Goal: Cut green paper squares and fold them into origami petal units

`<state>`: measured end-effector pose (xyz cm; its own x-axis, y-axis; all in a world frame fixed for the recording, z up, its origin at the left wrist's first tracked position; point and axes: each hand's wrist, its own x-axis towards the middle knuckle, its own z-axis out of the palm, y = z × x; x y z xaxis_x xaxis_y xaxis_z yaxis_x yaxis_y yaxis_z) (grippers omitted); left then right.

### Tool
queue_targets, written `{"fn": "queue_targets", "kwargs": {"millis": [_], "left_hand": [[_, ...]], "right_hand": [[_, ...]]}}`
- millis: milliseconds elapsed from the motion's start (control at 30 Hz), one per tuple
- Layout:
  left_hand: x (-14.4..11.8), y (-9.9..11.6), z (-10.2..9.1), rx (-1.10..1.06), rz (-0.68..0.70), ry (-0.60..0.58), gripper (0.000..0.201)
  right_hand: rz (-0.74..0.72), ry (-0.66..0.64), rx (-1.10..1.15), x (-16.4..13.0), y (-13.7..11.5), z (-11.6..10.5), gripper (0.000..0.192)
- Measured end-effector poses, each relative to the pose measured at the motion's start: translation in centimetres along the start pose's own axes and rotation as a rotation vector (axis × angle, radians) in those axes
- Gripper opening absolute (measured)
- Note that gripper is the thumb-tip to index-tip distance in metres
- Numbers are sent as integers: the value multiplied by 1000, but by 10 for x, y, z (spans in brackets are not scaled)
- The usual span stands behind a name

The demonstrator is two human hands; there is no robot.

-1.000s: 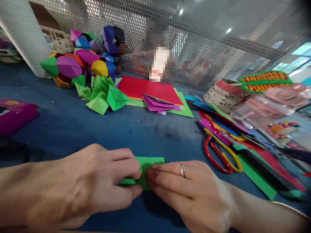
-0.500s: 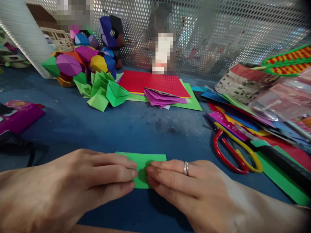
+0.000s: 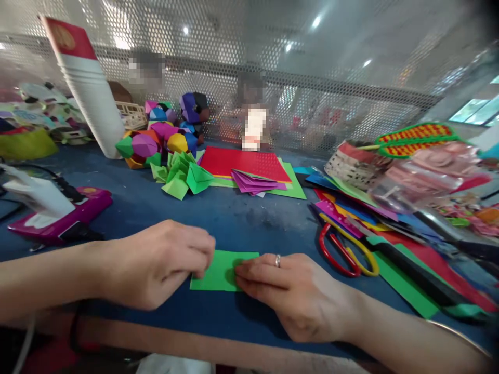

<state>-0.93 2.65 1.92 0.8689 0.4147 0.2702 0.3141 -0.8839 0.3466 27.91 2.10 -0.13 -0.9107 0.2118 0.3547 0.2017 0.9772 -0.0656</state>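
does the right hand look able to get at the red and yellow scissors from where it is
Probably yes. The right hand rests on the green paper, and the scissors lie just to its right on the blue table. Their handles are uncovered and bare table lies between; only the blades sit under coloured paper sheets.

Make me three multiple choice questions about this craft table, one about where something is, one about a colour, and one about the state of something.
1. Where do the scissors lie?
A. Right of the right hand
B. Behind the paper cup stack
C. Under the left hand

2. What colour is the paper under the fingers?
A. Red
B. Green
C. Purple

3. How is that paper lying?
A. Crumpled into a ball
B. Lifted in the air
C. Flat on the blue table, pressed by both hands

Answers: 1 A, the red and yellow handles sit right of the ringed hand. 2 B, the sheet is plainly green. 3 C, the left hand and right hand both rest fingers on it.
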Motion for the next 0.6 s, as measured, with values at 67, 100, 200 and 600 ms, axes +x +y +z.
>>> {"fn": "queue_targets", "kwargs": {"millis": [67, 100, 200, 600], "left_hand": [[25, -3, 2, -52, -15, -16, 26], [34, -4, 4, -76, -18, -14, 22], [49, -8, 12, -89, -22, -25, 21], [31, -14, 24, -54, 56, 131, 19]], "right_hand": [[0, -12, -3, 1, -1, -2, 36], [-1, -16, 1, 1, -1, -3, 38], [-15, -26, 32, 3, 1, -5, 39], [144, 77, -42, 4, 16, -4, 22]]}}
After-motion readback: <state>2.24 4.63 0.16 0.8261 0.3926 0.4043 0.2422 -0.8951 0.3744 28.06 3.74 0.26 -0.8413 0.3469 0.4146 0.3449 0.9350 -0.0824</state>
